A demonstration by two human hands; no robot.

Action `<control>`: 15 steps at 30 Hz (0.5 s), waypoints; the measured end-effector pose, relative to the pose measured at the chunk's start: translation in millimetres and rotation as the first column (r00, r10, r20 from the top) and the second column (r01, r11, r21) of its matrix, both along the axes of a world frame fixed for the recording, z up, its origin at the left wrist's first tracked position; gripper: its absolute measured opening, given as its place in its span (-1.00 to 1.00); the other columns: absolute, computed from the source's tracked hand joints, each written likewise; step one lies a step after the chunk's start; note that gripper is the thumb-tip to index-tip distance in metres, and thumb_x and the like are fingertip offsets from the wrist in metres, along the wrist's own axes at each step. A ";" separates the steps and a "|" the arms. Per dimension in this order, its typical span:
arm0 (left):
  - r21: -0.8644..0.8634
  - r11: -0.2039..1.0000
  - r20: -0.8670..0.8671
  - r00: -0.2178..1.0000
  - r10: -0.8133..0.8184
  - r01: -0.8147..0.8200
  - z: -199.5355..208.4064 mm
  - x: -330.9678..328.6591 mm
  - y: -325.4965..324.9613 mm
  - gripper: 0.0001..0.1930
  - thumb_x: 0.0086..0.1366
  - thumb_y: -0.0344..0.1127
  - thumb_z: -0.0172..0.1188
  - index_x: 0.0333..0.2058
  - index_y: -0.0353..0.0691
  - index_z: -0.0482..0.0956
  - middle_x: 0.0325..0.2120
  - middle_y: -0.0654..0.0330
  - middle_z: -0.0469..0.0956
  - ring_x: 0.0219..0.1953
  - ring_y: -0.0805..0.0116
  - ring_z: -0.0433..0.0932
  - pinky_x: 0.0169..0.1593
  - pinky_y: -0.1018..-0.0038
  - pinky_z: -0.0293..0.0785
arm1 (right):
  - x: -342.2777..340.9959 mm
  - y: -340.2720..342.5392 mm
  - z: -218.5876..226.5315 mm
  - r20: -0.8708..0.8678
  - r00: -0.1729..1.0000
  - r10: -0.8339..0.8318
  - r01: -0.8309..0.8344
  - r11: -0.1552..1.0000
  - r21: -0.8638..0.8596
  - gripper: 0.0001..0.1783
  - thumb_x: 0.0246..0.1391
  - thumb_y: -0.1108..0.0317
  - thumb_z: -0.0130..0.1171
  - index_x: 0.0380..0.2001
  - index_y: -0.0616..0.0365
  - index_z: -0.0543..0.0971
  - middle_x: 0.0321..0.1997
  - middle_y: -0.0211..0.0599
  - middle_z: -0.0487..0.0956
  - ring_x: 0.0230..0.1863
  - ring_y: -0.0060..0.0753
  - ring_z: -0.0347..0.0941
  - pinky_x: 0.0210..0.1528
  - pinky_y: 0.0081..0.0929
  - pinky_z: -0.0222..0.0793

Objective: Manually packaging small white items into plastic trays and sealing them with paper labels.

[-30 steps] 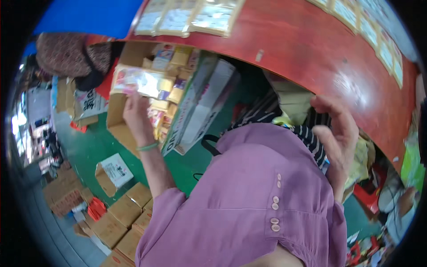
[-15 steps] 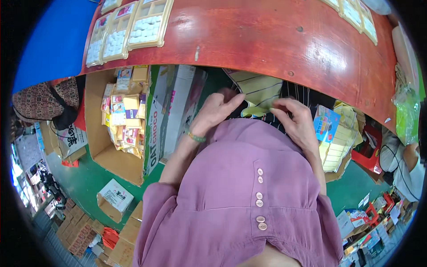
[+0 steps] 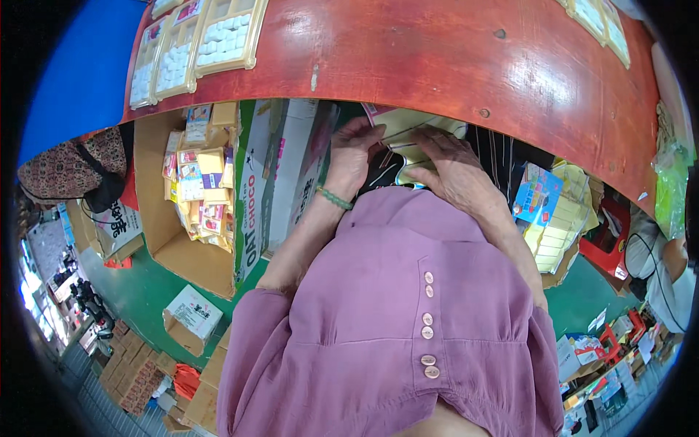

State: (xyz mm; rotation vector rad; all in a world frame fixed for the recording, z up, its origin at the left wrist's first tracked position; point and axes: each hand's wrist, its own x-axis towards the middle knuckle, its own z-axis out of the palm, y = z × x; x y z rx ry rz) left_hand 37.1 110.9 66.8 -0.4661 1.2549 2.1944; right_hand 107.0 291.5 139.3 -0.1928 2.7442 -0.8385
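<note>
Across the top of my head-camera feed I have the red table (image 3: 408,51), its curved edge overhanging the lap. Below it I see the wearer's purple top (image 3: 378,284). To the left I make out an open cardboard carton (image 3: 191,264) loaded with small packs; to the right, a yellow stack (image 3: 557,240). Pale trays (image 3: 240,8) of white pieces lie on the table at upper left.

The yellow sheet (image 3: 400,125) is just above the lap, partly tucked under the table edge. I see the right hand (image 3: 455,164) with its fingers laid over the sheet and the thumb spread apart below them; I can't tell whether it grips. The left hand (image 3: 353,156), fingers bent, has its thumb at the sheet's left edge; I can't tell whether it pinches. Smallest, I spot a green bracelet (image 3: 333,198) around the left wrist.
</note>
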 end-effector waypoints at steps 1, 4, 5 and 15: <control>-0.025 1.000 -0.019 1.000 -0.018 0.018 2.7 1.2 -1.1 -0.89 0.15 -0.53 0.20 -0.32 -0.27 0.57 -0.37 0.22 0.58 -0.37 0.45 0.53 -0.25 0.51 0.50 | 0.4 0.1 0.0 0.005 1.000 0.012 -0.012 1.000 0.009 -0.40 0.06 -0.01 0.13 0.07 0.17 0.37 0.13 -0.07 0.40 0.15 0.01 0.29 0.16 -0.11 0.19; -0.143 0.984 -0.066 0.991 -0.118 0.108 14.3 5.2 -4.0 -0.90 0.16 -0.51 0.20 -0.32 -0.30 0.57 -0.40 0.24 0.58 -0.40 0.50 0.52 -0.29 0.55 0.45 | 4.5 -0.1 -1.7 -0.020 1.000 -0.021 0.021 1.000 0.019 -0.53 0.06 0.08 0.15 -0.07 0.20 0.46 0.00 -0.07 0.48 0.06 -0.01 0.36 0.08 -0.17 0.26; -0.236 0.956 -0.091 0.975 -0.202 0.176 17.9 7.3 -5.4 -0.91 0.17 -0.50 0.19 -0.32 -0.33 0.57 -0.43 0.26 0.58 -0.42 0.52 0.50 -0.31 0.56 0.42 | 6.3 -0.7 -3.1 -0.016 1.000 -0.018 0.018 1.000 0.018 -0.53 0.06 0.08 0.15 -0.07 0.20 0.46 0.00 -0.07 0.48 0.06 -0.01 0.36 0.08 -0.17 0.26; -0.209 0.935 -0.142 0.937 -0.318 0.286 32.9 24.3 -18.8 -0.90 0.24 -0.50 0.13 -0.29 -0.41 0.51 -0.43 0.24 0.57 -0.41 0.60 0.51 -0.31 0.66 0.46 | 15.2 -4.7 0.8 0.065 0.996 -0.066 0.067 0.998 -0.017 -0.80 0.04 0.27 0.15 -0.39 0.19 0.55 -0.39 -0.17 0.56 -0.25 -0.09 0.49 -0.17 -0.23 0.40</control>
